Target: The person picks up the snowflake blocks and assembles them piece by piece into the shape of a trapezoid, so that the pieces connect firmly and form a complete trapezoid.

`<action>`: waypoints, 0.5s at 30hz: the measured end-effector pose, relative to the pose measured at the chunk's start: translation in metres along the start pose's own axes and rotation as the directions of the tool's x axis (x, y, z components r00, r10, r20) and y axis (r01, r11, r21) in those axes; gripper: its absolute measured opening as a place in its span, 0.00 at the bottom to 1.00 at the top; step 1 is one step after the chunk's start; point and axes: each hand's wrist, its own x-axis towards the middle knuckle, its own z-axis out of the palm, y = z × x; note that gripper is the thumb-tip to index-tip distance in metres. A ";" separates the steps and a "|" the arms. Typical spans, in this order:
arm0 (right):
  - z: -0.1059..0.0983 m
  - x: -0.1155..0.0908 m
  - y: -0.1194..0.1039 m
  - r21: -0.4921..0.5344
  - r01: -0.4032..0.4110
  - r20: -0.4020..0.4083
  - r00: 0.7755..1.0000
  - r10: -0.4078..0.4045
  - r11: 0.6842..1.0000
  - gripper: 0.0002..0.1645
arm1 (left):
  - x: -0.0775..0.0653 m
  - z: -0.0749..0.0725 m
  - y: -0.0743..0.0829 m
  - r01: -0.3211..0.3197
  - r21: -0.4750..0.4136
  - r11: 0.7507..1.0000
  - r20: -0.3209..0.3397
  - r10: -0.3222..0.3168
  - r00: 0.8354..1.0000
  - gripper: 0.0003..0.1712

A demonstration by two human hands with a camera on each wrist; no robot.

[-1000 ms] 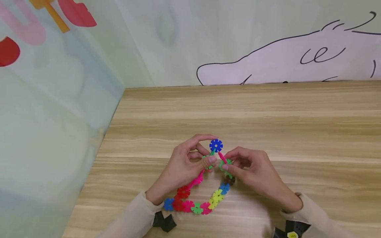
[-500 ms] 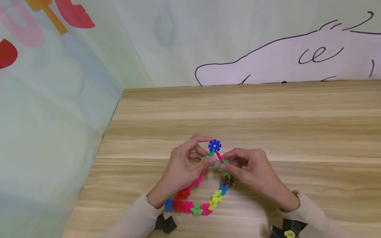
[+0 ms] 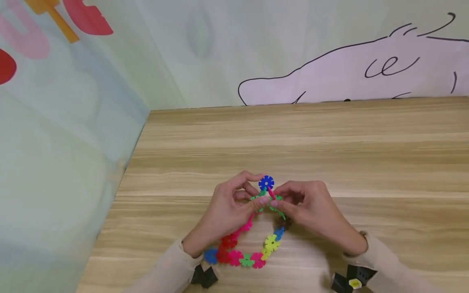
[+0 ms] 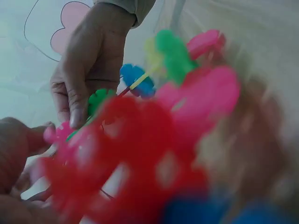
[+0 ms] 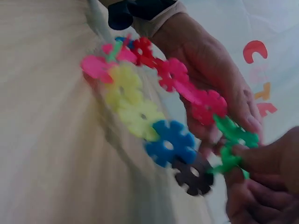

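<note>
A chain of notched plastic snowflake discs hangs in a loop between my hands, close over the table. In the head view my left hand pinches green discs at its end of the chain, index fingertip at the rim of a dark blue disc on top. My right hand pinches a green disc and a pink disc, seen edge-on, its tip overlapping the blue disc's lower rim. Lower down run a brown disc, a light blue disc, yellow discs and red discs. Fingers partly hide the green discs.
The wooden table meets a printed wall at the back and left. Black wrist devices sit at both cuffs. Another blue disc sticks out at the loop's lower left.
My right hand has moved slightly left, closer to the left hand. The pink disc's tip, earlier apart from the dark blue disc, now meets its rim. The chain's lower part has swung slightly right.
</note>
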 end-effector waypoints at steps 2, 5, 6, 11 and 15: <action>-0.012 0.008 0.001 -0.010 -0.016 0.105 0.994 0.017 1.000 0.06 | 0.005 -0.006 0.002 -0.018 0.027 0.999 0.016 0.018 1.000 0.19; -0.034 0.028 0.003 -0.014 -0.027 0.315 0.949 0.030 1.000 0.06 | 0.013 -0.015 0.004 -0.039 0.068 0.997 0.053 0.036 0.998 0.14; -0.040 0.036 0.004 -0.010 -0.023 0.380 0.924 0.025 1.000 0.07 | 0.015 -0.016 0.004 -0.032 0.070 0.997 0.070 0.027 0.997 0.13; -0.059 0.061 0.011 -0.019 -0.012 0.447 0.894 0.020 1.000 0.14 | 0.022 -0.015 -0.006 0.069 -0.008 0.998 0.061 -0.068 0.996 0.17; -0.074 0.058 0.010 -0.063 -0.098 0.144 0.984 0.106 0.993 0.15 | 0.027 -0.013 -0.023 0.185 -0.241 0.953 -0.148 -0.225 0.963 0.17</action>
